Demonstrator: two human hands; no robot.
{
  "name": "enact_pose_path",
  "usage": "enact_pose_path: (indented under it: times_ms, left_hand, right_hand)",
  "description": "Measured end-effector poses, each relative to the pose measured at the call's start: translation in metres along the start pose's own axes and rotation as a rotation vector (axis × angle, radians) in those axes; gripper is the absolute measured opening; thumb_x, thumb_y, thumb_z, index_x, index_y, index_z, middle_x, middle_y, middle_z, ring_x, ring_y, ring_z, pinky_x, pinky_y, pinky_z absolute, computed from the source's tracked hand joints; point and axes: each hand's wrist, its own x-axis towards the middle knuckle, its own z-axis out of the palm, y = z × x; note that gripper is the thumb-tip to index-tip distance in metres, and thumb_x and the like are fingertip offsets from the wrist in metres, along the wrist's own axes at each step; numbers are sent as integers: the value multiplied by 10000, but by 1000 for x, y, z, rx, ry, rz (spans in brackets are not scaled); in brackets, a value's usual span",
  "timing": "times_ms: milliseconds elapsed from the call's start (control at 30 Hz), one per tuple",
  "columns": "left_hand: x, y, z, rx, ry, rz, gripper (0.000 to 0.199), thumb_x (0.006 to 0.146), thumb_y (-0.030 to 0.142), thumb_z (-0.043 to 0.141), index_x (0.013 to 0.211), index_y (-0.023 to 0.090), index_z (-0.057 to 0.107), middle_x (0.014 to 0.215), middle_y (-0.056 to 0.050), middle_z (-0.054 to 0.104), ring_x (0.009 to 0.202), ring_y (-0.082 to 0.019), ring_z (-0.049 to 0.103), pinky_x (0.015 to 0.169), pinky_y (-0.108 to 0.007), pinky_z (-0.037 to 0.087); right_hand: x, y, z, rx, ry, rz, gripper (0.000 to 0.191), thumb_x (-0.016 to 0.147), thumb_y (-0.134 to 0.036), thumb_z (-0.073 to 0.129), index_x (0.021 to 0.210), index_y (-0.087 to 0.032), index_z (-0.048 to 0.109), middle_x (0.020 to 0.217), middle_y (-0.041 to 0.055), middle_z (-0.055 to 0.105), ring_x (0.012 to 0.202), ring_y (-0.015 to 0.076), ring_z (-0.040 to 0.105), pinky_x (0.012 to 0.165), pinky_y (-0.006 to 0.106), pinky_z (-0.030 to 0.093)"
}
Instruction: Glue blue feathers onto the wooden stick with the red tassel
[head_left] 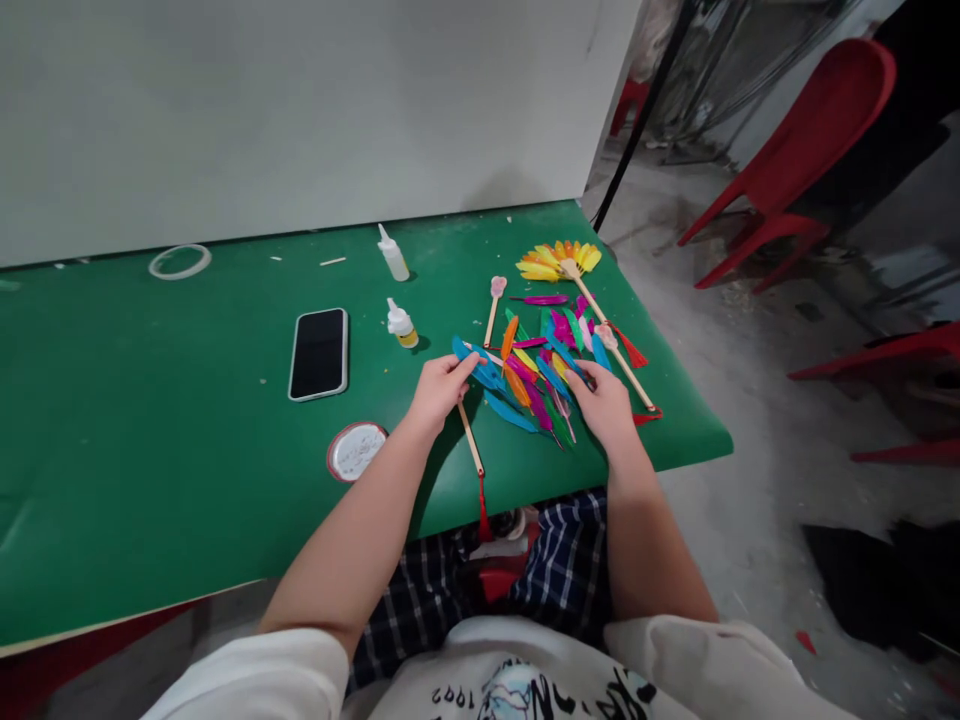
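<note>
Evidently pinching blue feathers (489,374) in the left hand (442,388), over a multicoloured heap of feathers (529,385) on the green table (195,420).

Touching the heap's right side with the right hand (604,400), near a yellow feather (559,366); cannot tell whether gripping, with fingertips partly lost among blue. Counting containers, finds two nozzled bottles (394,256), upright beyond the left hand, perhaps part-filled, and one round red-rimmed dish (357,451), whitish inside, beside the left forearm. Counts, too, four wooden sticks (471,440) around the heap, one bearing a yellow-orange feather fan (559,262); one phone (319,354), dark-screened, left of the bottles; and one pale ring (180,261) near the table's far edge.
</note>
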Motion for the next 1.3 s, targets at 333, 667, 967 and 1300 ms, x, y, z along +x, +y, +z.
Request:
enact_pose_path:
  times_ms: [333,667,967,1300]
  left_hand:
    - [-3,3,-4,54,-62,33,457,765,541,536,891,123,672,432,51,379,396,-54,356,373,-171,220]
    - [-5,9,-9,114,-97,26,345,739,447,606,872,138,685,469,43,434,413,-53,399,400,-177,295]
    - [-7,6,-3,103,-111,62,305,709,438,642,657,142,589,472,39,477,410,-63,460,415,-188,381]
    - [-15,6,8,166,-258,86,305,754,441,593,680,146,598,464,34,495,430,-75,485,425,-189,428]
  right_hand:
    - [-20,-20,2,-244,-382,-359,107,806,-297,602,776,-218,667,700,19,637,749,180,563,660,287,412]
    - [-33,-30,12,-271,-431,-242,78,750,-224,631,684,-214,592,695,11,572,629,147,510,523,268,291]
    - [-24,-29,1,507,-383,161,236,701,-412,646,731,-194,563,588,-25,540,430,76,390,389,219,284]
    - [-27,-35,17,594,-508,214,263,700,-423,649,720,-169,585,541,-34,541,379,41,363,333,169,252]
